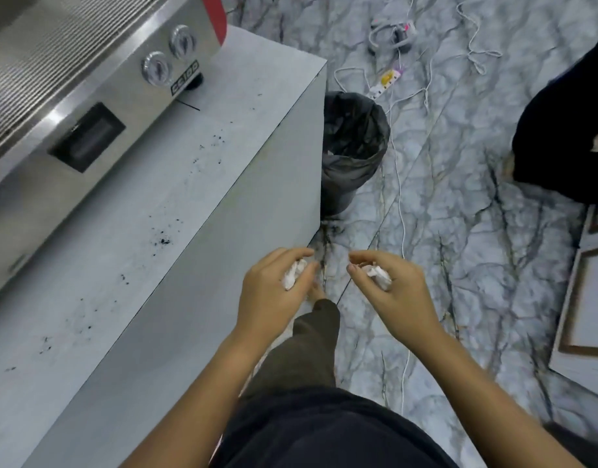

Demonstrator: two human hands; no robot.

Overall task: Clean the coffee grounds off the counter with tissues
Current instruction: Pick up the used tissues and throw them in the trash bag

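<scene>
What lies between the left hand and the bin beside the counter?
Only bare marble floor separates the left hand from the bin, with the counter corner alongside; head view.

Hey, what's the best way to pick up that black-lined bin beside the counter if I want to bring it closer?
Take the round grey bin with the black liner by its open top rim, on the side away from the grey counter, coming from above. It stands upright against the counter's end, so that flank is blocked. Both the left hand and right hand hold crumpled white tissues, so free one first.
</scene>
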